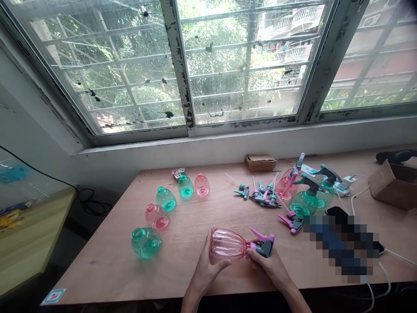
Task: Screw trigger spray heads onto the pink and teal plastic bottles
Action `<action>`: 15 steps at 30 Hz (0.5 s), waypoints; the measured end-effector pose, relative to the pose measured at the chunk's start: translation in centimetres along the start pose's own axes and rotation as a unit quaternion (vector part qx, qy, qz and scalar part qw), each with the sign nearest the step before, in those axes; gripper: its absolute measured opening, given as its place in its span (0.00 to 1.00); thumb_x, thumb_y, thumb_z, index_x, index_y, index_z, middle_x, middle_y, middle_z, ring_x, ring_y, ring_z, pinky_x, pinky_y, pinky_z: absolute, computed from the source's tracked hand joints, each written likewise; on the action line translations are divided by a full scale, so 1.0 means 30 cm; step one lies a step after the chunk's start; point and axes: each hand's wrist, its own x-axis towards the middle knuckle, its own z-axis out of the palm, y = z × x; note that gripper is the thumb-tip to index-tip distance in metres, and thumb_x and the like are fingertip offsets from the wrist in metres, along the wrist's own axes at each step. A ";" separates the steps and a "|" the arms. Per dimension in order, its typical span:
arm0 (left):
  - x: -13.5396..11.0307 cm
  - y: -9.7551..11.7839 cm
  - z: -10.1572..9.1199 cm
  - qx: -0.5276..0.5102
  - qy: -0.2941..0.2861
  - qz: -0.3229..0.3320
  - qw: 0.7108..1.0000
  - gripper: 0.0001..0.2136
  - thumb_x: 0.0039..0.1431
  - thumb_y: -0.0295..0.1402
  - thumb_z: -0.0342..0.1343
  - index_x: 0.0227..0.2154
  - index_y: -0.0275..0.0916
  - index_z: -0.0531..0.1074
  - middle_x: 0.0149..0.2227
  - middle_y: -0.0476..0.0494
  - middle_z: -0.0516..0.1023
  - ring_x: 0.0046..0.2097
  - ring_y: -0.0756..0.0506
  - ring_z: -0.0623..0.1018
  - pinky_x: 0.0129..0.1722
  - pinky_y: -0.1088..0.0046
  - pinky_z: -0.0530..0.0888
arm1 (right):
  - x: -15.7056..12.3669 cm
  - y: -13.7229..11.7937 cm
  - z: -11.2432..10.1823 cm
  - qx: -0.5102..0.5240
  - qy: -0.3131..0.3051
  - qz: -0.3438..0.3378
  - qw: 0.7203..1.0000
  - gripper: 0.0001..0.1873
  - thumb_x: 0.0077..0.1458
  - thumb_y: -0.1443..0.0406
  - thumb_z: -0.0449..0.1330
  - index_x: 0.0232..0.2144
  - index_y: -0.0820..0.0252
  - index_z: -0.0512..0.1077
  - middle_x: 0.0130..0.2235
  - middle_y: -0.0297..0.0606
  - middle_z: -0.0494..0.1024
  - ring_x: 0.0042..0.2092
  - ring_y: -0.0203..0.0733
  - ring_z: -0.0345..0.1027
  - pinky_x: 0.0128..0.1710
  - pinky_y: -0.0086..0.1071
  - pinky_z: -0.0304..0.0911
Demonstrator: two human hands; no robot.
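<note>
A pink spray bottle lies on its side near the front edge of the wooden table. My left hand wraps around the bottle's body. My right hand grips its neck, where a grey and pink trigger head sits. Both hands are closed on this one bottle.
Empty green bottles and pink bottles lie at the left. Loose trigger heads and finished sprayers crowd the right. A phone with cables, a power strip and cardboard boxes lie there too.
</note>
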 end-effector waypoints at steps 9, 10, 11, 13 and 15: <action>-0.007 0.019 -0.002 -0.013 0.006 -0.017 1.000 0.53 0.46 0.43 0.73 0.70 0.51 0.47 0.72 0.43 0.57 0.71 0.34 0.57 0.71 0.53 0.52 | 0.010 0.033 -0.008 -0.010 0.029 -0.008 1.000 0.21 0.51 0.50 0.69 0.36 0.60 0.72 0.24 0.34 0.77 0.21 0.38 0.65 0.22 0.32 0.58; -0.007 0.020 -0.001 -0.020 0.007 -0.016 1.000 0.54 0.45 0.45 0.73 0.70 0.49 0.47 0.71 0.41 0.58 0.71 0.33 0.57 0.71 0.53 0.52 | 0.009 0.035 -0.005 -0.008 0.036 -0.009 0.999 0.22 0.50 0.50 0.70 0.37 0.59 0.72 0.23 0.34 0.77 0.21 0.38 0.65 0.22 0.32 0.58; -0.006 0.021 0.001 -0.025 0.006 -0.016 1.000 0.54 0.43 0.47 0.73 0.70 0.47 0.48 0.71 0.39 0.59 0.71 0.32 0.58 0.71 0.53 0.53 | 0.007 0.036 -0.002 -0.005 0.041 -0.010 0.999 0.22 0.48 0.50 0.71 0.37 0.59 0.72 0.23 0.33 0.77 0.21 0.38 0.65 0.22 0.32 0.59; -0.003 0.021 0.003 -0.031 0.003 -0.016 0.999 0.54 0.43 0.50 0.72 0.70 0.44 0.49 0.70 0.36 0.60 0.71 0.32 0.58 0.70 0.53 0.54 | 0.005 0.036 0.003 0.005 0.047 -0.012 0.999 0.23 0.47 0.50 0.72 0.37 0.58 0.72 0.22 0.33 0.77 0.20 0.38 0.64 0.22 0.32 0.59; -0.002 0.021 0.004 -0.026 -0.001 -0.014 1.000 0.53 0.44 0.48 0.72 0.70 0.46 0.50 0.71 0.37 0.58 0.71 0.33 0.57 0.71 0.53 0.53 | 0.005 0.037 0.003 0.013 0.050 -0.015 0.999 0.22 0.47 0.50 0.71 0.36 0.58 0.72 0.22 0.32 0.76 0.20 0.38 0.64 0.22 0.32 0.58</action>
